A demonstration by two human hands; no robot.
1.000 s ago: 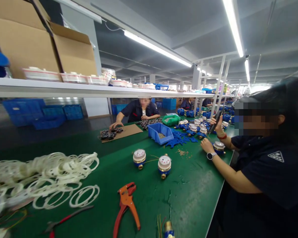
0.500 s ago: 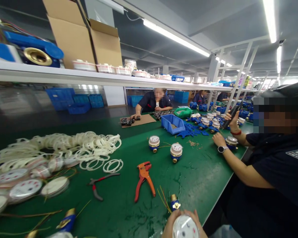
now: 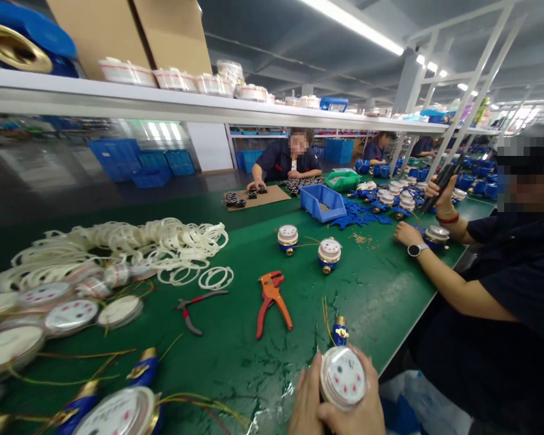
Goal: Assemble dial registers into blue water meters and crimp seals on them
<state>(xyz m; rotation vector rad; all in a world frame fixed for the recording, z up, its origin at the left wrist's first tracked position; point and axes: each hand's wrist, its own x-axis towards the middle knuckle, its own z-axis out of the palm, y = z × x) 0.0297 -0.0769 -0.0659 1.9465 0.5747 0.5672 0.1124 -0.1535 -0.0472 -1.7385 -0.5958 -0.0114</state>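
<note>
At the lower right of the head view, a water meter with a round white dial is held between both my hands. My left hand presses against its left side. Around its right side wraps my right hand, its thumb across the lower rim. The meter's blue body with a brass end points away from me, and thin yellow wires rise beside it. Beyond, on the green table, lie orange wire strippers and red-handled cutting pliers. Two water meters stand upright farther back.
White plastic rings and loose meter dials cover the left side. More meters lie at the near left. A blue bin stands farther back. A co-worker's arm rests at the right edge; another person sits opposite.
The view has tipped downward, so the table things sit higher and more of my hands and the held meter shows. Both hands are still around the meter.
</note>
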